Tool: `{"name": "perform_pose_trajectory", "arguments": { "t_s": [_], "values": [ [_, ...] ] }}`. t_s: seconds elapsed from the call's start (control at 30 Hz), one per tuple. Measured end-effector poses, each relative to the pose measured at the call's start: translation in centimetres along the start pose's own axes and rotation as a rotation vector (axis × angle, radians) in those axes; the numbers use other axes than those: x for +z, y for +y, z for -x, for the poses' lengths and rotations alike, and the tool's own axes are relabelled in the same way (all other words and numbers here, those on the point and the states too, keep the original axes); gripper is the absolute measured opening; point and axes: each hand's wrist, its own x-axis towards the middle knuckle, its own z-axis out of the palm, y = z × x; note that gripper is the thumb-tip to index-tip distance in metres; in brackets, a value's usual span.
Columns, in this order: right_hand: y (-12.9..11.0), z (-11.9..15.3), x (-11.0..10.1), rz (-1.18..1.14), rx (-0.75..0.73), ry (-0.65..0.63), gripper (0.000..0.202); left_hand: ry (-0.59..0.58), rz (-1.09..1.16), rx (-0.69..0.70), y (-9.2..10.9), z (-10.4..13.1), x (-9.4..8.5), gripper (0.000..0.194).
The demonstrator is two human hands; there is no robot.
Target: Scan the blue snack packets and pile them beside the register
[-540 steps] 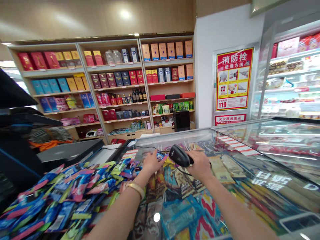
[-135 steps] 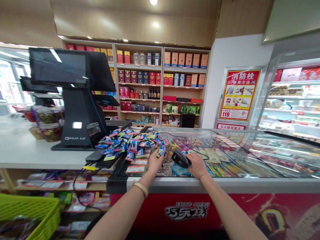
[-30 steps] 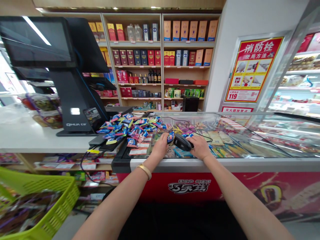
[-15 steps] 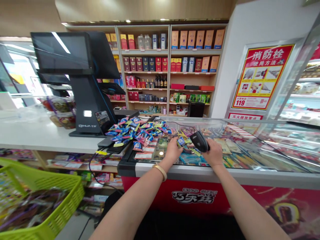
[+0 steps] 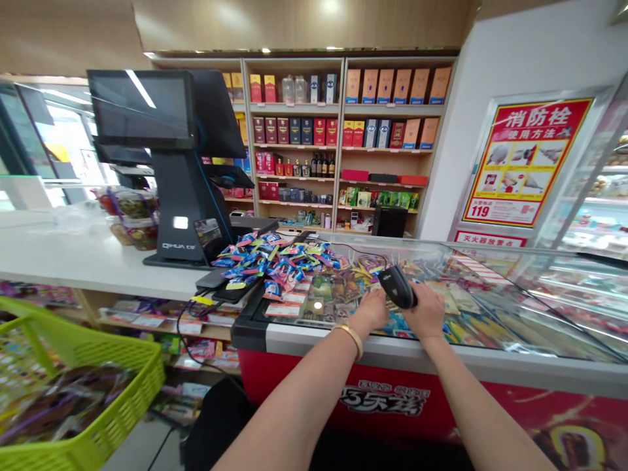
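My right hand (image 5: 426, 309) is wrapped round the handle of a black barcode scanner (image 5: 395, 286), its head tilted up and left over the glass top. My left hand (image 5: 371, 310), with a bangle at the wrist, sits just left of the scanner. Its fingers curl away from me, and whatever they hold is hidden behind the hand. To the left, a heap of small blue and pink wrapped snack packets (image 5: 275, 260) spreads over the freezer's corner and the counter edge.
A glass-topped chest freezer (image 5: 314, 337) stands in front of me, with packaged goods under the glass. On the white counter (image 5: 122, 269) stands a black cash register (image 5: 184, 203). A green basket (image 5: 122, 399) with bagged goods is at lower left. Boxed bottles line the shelves (image 5: 338, 108) behind.
My left hand has moved right, closer to the scanner, and the small blue packet seen in it before no longer shows. My right hand still holds the scanner. The view has shifted slightly.
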Motion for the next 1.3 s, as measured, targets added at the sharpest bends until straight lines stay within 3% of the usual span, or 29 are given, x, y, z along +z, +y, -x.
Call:
{"name": "perform_pose_trajectory", "arguments": {
  "t_s": [0.13, 0.23, 0.3, 0.4, 0.53, 0.67, 0.77, 1.03, 1.3],
  "values": [
    [0.5, 0.1, 0.4, 0.021, -0.022, -0.021, 0.029, 0.004, -0.073, 0.050, -0.3, 1.4, -2.0, 0.054],
    [0.6, 0.1, 0.6, 0.018, -0.046, -0.040, 0.029, 0.068, -0.135, 0.045, -2.3, 2.9, -6.1, 0.057],
    [0.4, 0.0, 0.5, 0.013, -0.052, -0.044, 0.028, 0.177, -0.281, 0.004, -4.5, 4.0, -9.7, 0.054],
    [0.0, 0.0, 0.4, 0.005, -0.046, -0.042, 0.028, 0.323, -0.460, -0.257, -8.2, 6.0, -14.8, 0.050],
    [-0.4, -0.1, 0.3, -0.005, -0.048, -0.048, 0.030, 0.280, -0.639, -0.543, -11.7, 9.4, -18.5, 0.054],
    [-0.4, -0.1, 0.3, -0.011, -0.063, -0.065, 0.029, 0.104, -0.686, -0.624, -12.7, 11.6, -18.9, 0.054],
    [-0.5, -0.1, 0.2, -0.012, -0.073, -0.083, 0.030, 0.040, -0.663, -0.614, -12.4, 12.1, -18.5, 0.047],
    [-0.3, 0.0, 0.4, -0.059, -0.108, -0.135, 0.031, 0.133, -0.618, -0.543, -11.9, 12.8, -17.7, 0.043],
    [-0.4, 0.0, 0.7, -0.106, -0.133, -0.146, 0.033, 0.232, -0.171, -0.408, -12.8, 12.1, -16.4, 0.048]
  ]
}}
